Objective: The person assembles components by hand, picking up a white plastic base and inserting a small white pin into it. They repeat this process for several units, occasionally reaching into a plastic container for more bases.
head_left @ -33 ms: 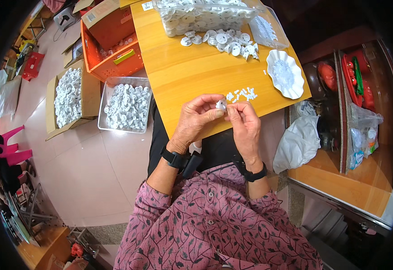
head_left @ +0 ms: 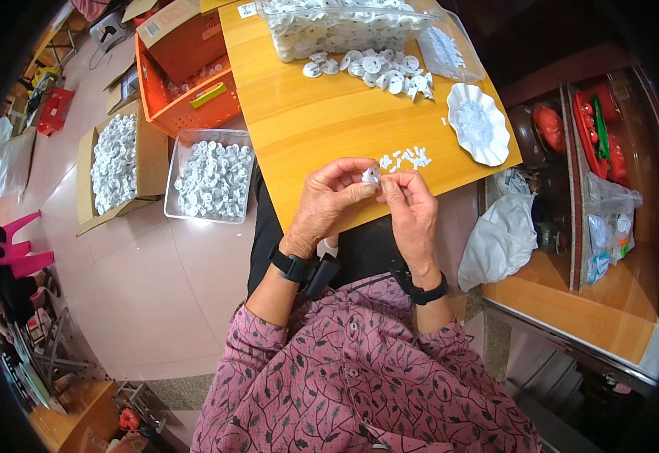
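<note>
Between the thumb and fingers of my left hand [head_left: 326, 198] is a small round white plastic part [head_left: 371, 175], held above the table's near edge. My right hand [head_left: 411, 215] is closed in a pinch right beside that part; whatever sits between its fingertips is too small to make out. Just beyond my fingers lie several tiny white pegs [head_left: 412, 157] on the wooden table [head_left: 307, 113]. Farther back is a loose pile of white disc-shaped parts [head_left: 390, 72], in front of a clear bin [head_left: 288, 51] full of similar ones.
A white scalloped dish [head_left: 497, 151] of tiny pieces and a clear tray [head_left: 469, 72] stand on the table's right. On the floor at left are a clear tub [head_left: 172, 200], a cardboard box [head_left: 152, 162] and an orange crate [head_left: 167, 121]. Shelves [head_left: 571, 302] stand at right.
</note>
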The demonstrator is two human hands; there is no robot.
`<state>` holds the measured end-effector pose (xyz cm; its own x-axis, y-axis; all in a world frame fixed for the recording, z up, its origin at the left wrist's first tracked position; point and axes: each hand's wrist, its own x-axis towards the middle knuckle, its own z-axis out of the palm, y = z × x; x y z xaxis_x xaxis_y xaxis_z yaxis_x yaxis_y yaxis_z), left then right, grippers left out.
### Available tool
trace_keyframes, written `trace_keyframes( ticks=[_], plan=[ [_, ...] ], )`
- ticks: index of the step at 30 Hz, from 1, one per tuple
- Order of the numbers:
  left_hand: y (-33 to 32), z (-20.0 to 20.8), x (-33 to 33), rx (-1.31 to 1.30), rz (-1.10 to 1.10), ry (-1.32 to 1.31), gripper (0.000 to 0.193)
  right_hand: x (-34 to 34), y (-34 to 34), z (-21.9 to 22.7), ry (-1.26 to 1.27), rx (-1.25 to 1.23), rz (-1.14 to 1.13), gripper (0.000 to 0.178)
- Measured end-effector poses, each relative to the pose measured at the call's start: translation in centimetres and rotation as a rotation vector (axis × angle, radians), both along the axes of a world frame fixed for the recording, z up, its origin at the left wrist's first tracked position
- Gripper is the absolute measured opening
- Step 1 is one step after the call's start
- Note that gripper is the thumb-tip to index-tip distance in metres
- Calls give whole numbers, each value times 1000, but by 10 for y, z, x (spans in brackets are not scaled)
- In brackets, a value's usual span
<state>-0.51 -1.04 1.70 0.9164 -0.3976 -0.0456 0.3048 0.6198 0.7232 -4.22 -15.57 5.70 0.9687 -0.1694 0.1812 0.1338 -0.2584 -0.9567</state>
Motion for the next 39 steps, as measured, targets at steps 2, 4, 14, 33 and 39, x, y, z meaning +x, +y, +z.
trace_keyframes(
  ticks=[2,4,14,33,39],
  plan=[
    [0,-1,0,1,-3,-2,32,-1,2,2,66,127,-3,9],
    [0,-3,0,1,-6,-6,32,-1,4,1,119,186,-25,11],
    [8,-2,-3,26,75,6,34,4,-2,4,139,148,-27,10],
    [237,-103,11,213,864,357,41,-30,-28,2,-126,-993,203,38],
    [186,-53,35,367,778,364,44,-31,-39,-16,-241,-942,181,29]
  ],
)
